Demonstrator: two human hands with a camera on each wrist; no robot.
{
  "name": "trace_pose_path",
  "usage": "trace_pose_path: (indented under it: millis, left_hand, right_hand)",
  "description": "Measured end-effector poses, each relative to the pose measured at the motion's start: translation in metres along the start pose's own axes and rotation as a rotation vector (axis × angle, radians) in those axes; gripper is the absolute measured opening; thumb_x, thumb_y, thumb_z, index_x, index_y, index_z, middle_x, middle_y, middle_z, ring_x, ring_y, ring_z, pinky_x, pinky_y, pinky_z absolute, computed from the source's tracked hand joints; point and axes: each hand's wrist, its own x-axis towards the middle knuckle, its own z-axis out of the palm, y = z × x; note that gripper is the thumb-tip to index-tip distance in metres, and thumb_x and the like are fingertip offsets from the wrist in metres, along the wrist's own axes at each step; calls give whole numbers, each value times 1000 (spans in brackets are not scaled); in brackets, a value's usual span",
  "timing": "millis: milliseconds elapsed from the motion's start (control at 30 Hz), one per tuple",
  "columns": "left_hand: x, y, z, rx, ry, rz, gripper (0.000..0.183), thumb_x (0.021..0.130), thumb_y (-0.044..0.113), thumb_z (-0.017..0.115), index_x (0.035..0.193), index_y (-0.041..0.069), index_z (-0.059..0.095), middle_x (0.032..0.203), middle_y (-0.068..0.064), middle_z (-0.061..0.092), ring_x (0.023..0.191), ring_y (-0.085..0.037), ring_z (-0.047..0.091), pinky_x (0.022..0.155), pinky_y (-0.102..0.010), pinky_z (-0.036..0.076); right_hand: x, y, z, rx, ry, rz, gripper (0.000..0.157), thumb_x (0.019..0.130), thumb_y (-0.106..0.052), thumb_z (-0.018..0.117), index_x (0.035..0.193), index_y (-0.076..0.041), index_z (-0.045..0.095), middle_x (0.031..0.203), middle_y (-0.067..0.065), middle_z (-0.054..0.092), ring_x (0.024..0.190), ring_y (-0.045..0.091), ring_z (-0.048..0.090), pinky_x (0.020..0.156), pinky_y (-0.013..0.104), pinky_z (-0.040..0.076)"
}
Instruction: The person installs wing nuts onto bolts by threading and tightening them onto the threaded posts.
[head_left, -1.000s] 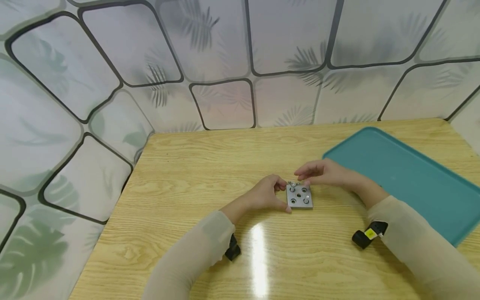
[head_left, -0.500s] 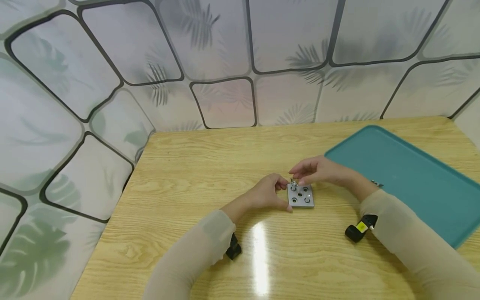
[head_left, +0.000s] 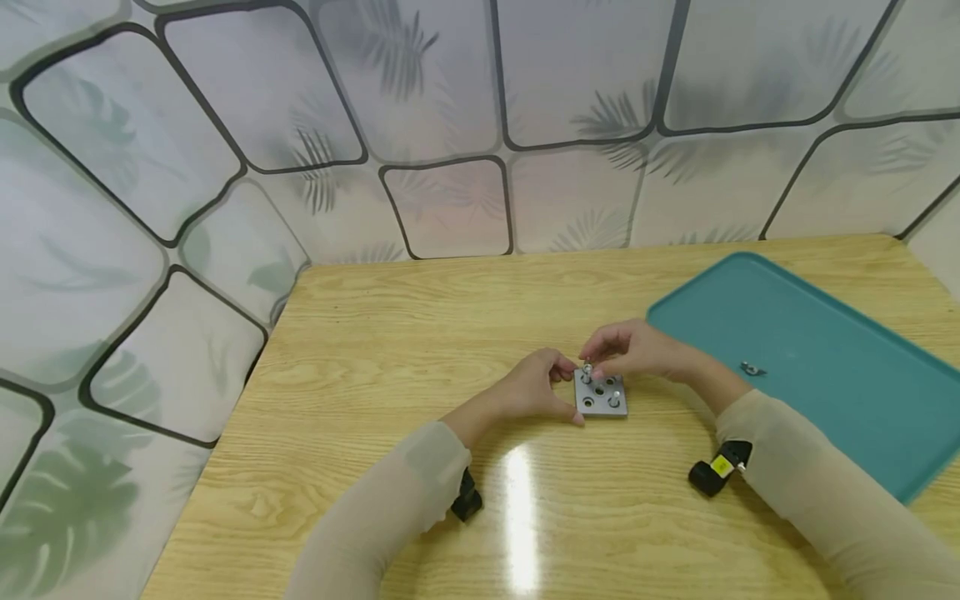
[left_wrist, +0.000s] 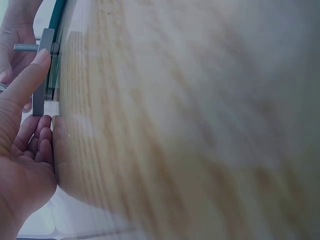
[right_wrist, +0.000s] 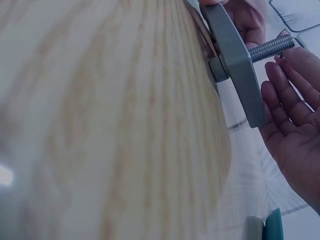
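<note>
A square metal plate (head_left: pixel 606 406) with several holes lies low over the wooden table, bolts standing up through it. Bolt heads (right_wrist: pixel 218 69) show beneath it in the right wrist view. My left hand (head_left: pixel 528 386) pinches the plate by its left side, thumb at the near corner and fingers at the far one. With thumb and fingertips my right hand (head_left: pixel 637 352) pinches a small wing nut (head_left: pixel 587 367) at the top of the far-left bolt, partly hidden by the fingers. The near-right bolt (head_left: pixel 614 399) has a bare threaded shank (right_wrist: pixel 272 48).
A teal tray (head_left: pixel 840 392) lies on the right of the table (head_left: pixel 420 333), partly behind the right forearm. Another wing nut (head_left: pixel 752 368) sits on it. A patterned wall covering (head_left: pixel 450 208) rises along the back and left edges.
My right hand has moved slightly left, its fingers closing from spread to a pinch at the wing nut. The forearm's shift uncovers the wing nut on the tray. My left hand stays in place.
</note>
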Motion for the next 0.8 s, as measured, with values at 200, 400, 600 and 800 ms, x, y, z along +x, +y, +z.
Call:
trace_pose_path:
  millis: [200, 400, 600, 800]
  left_hand:
    - [-1, 1, 0, 6, 4, 2, 67, 64, 27, 88, 118, 5, 54, 109, 1, 54, 98, -11, 49, 86, -21, 43]
    - [-1, 2, 0, 17, 4, -1, 68, 64, 27, 88, 119, 5, 54, 108, 1, 54, 98, -11, 49, 86, -20, 43]
    - [-1, 1, 0, 11, 2, -9, 69, 65, 27, 88, 120, 4, 53, 109, 1, 53, 98, -11, 49, 86, -20, 42]
    - [-2, 1, 0, 17, 4, -9, 69, 65, 27, 88, 120, 4, 53, 109, 1, 53, 98, -11, 49, 86, -20, 42]
  right_hand:
    - [-5, 1, -1, 25, 19, -22, 23, 83, -3, 70, 101, 9, 63, 94, -1, 68, 87, 10, 63, 77, 25, 51]
    - [-10, 1, -4, 18, 7, -47, 15, 85, -3, 67, 96, 6, 65, 94, -4, 68, 88, 10, 62, 78, 23, 50]
    - [-13, 2, -4, 28, -23, -46, 14, 88, -6, 65, 97, 6, 65, 96, 1, 68, 86, 11, 61, 75, 26, 51]
    - [-14, 1, -1, 3, 32, -12, 14, 86, -7, 67, 94, 4, 66, 92, 1, 68, 83, 10, 60, 73, 26, 50]
